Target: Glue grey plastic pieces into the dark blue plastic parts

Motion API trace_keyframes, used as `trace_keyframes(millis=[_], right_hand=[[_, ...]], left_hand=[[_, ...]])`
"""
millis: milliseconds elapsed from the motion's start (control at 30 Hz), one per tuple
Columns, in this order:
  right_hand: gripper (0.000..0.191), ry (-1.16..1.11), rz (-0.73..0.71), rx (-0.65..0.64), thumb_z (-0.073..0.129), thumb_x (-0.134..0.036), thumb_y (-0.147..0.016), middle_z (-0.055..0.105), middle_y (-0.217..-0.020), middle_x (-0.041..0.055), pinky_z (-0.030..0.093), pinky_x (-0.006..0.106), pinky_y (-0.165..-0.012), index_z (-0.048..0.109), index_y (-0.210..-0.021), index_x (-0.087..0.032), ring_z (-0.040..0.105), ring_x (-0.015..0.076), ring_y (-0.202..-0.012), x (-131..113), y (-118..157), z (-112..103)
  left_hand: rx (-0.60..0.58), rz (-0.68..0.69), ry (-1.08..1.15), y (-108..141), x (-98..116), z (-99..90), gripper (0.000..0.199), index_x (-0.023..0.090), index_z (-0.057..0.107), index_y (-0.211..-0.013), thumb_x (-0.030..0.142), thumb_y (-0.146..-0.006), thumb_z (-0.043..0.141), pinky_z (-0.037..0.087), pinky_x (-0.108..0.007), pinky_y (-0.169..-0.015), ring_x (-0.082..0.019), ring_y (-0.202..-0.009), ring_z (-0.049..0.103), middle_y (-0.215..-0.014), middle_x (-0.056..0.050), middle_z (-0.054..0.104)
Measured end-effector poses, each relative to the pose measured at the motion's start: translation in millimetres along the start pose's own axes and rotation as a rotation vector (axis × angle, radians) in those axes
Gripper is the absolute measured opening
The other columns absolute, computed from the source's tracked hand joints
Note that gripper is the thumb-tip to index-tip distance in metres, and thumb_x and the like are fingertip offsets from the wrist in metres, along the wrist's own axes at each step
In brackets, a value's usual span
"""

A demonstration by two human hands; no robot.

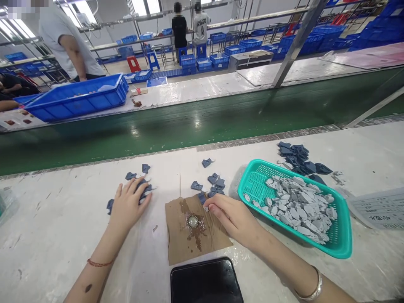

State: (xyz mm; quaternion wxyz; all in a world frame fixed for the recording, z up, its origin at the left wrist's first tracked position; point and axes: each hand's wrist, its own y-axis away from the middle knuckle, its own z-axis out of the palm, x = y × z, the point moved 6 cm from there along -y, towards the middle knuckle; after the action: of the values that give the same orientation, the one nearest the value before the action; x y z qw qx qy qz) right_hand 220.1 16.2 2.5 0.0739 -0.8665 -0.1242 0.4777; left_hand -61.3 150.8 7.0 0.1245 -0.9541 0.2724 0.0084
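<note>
My left hand (129,202) rests with spread fingers over several dark blue pieces (145,168) on the left of the white table; what lies under the fingers is partly hidden. My right hand (232,216) is pinched at the right upper edge of a brown cardboard piece (179,248), its fingertips on something small that I cannot make out. Just beyond those fingers lie more dark blue pieces (220,184). On the stained cardboard stands a small round cap-like dish (192,221). A green basket (344,235) of small grey pieces (296,206) sits right of my right hand.
A black phone-like slab (205,282) lies at the near edge. Dark blue pieces (295,155) are heaped behind the basket, and a printed sheet (378,208) is at the right. Past the green belt (195,126) are a blue crate (78,101) and several people.
</note>
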Motion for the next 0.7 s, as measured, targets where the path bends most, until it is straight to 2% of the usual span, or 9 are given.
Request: trace_keyframes(millis=[133, 233, 333, 433, 500, 567, 633, 667, 700], right_hand=[[0.034, 0.027, 0.008, 0.026, 0.037, -0.032, -0.111, 0.075, -0.099, 0.0064, 0.053, 0.035, -0.081, 0.068, -0.105, -0.02, 0.071, 0.0199, -0.093, 3, -2, 1], [0.033, 0.04, 0.005, 0.033, 0.038, -0.031, -0.11, 0.075, -0.099, 0.0072, 0.054, 0.035, -0.08, 0.068, -0.104, -0.02, 0.071, 0.0201, -0.092, 5, -2, 3], [0.032, 0.04, 0.015, 0.02, 0.038, -0.03, -0.11, 0.075, -0.099, 0.0066, 0.054, 0.035, -0.08, 0.068, -0.104, -0.02, 0.071, 0.0198, -0.092, 9, -3, 5], [0.03, 0.035, 0.021, 0.009, 0.039, -0.029, -0.11, 0.075, -0.1, 0.0058, 0.054, 0.034, -0.081, 0.068, -0.104, -0.021, 0.071, 0.0193, -0.094, 10, -4, 6], [0.03, 0.036, 0.022, 0.011, 0.039, -0.028, -0.11, 0.075, -0.1, 0.0056, 0.054, 0.034, -0.081, 0.068, -0.104, -0.021, 0.071, 0.019, -0.093, 11, -5, 6], [0.028, 0.047, 0.012, 0.026, 0.04, -0.027, -0.11, 0.075, -0.099, 0.0057, 0.054, 0.033, -0.08, 0.067, -0.104, -0.021, 0.071, 0.0189, -0.091, 10, -7, 6], [0.027, 0.071, -0.013, 0.055, 0.041, -0.024, -0.109, 0.074, -0.096, 0.0058, 0.055, 0.033, -0.078, 0.067, -0.103, -0.02, 0.071, 0.0189, -0.089, 8, -8, 5], [0.026, 0.089, -0.036, 0.078, 0.041, -0.023, -0.109, 0.074, -0.096, 0.006, 0.055, 0.034, -0.078, 0.066, -0.103, -0.02, 0.07, 0.0192, -0.089, 7, -8, 4], [0.024, 0.111, -0.059, 0.107, 0.042, -0.022, -0.108, 0.073, -0.096, 0.0064, 0.055, 0.035, -0.08, 0.066, -0.104, -0.02, 0.069, 0.0197, -0.09, 6, -8, 3]], left_hand=[[0.021, -0.12, -0.015, 19, -60, -10.6, 0.044, 0.019, 0.068, -0.117, 0.048, -0.1, 0.04, 0.047, -0.065, -0.108, -0.045, -0.133, 0.058, -0.139, -0.021, 0.066], [0.024, -0.181, -0.025, 34, -102, -23.6, 0.04, 0.02, 0.068, -0.113, 0.049, -0.096, 0.045, 0.052, -0.062, -0.102, -0.045, -0.125, 0.063, -0.133, -0.018, 0.069], [0.033, -0.227, -0.036, 50, -141, -37.6, 0.038, 0.022, 0.067, -0.105, 0.051, -0.093, 0.045, 0.054, -0.063, -0.095, -0.047, -0.115, 0.066, -0.12, -0.016, 0.072], [0.055, -0.252, -0.055, 68, -172, -50.4, 0.04, 0.023, 0.065, -0.101, 0.054, -0.091, 0.041, 0.051, -0.068, -0.094, -0.051, -0.113, 0.066, -0.114, -0.015, 0.071], [0.1, -0.274, -0.068, 78, -185, -59.4, 0.041, 0.025, 0.063, -0.106, 0.054, -0.091, 0.038, 0.046, -0.073, -0.098, -0.056, -0.123, 0.06, -0.114, -0.014, 0.07], [0.178, -0.31, -0.08, 80, -190, -68.1, 0.042, 0.029, 0.06, -0.119, 0.052, -0.094, 0.035, 0.036, -0.079, -0.106, -0.059, -0.139, 0.045, -0.118, -0.011, 0.069], [0.238, -0.325, -0.075, 68, -187, -71.5, 0.045, 0.033, 0.054, -0.132, 0.053, -0.097, 0.033, 0.028, -0.082, -0.109, -0.06, -0.149, 0.031, -0.124, -0.008, 0.069], [0.236, -0.311, -0.06, 57, -181, -69.0, 0.049, 0.031, 0.051, -0.137, 0.054, -0.098, 0.033, 0.029, -0.081, -0.109, -0.059, -0.15, 0.029, -0.129, -0.008, 0.067], [0.209, -0.271, -0.034, 43, -173, -63.3, 0.052, 0.028, 0.051, -0.139, 0.055, -0.099, 0.033, 0.034, -0.079, -0.108, -0.059, -0.147, 0.034, -0.134, -0.01, 0.065]])
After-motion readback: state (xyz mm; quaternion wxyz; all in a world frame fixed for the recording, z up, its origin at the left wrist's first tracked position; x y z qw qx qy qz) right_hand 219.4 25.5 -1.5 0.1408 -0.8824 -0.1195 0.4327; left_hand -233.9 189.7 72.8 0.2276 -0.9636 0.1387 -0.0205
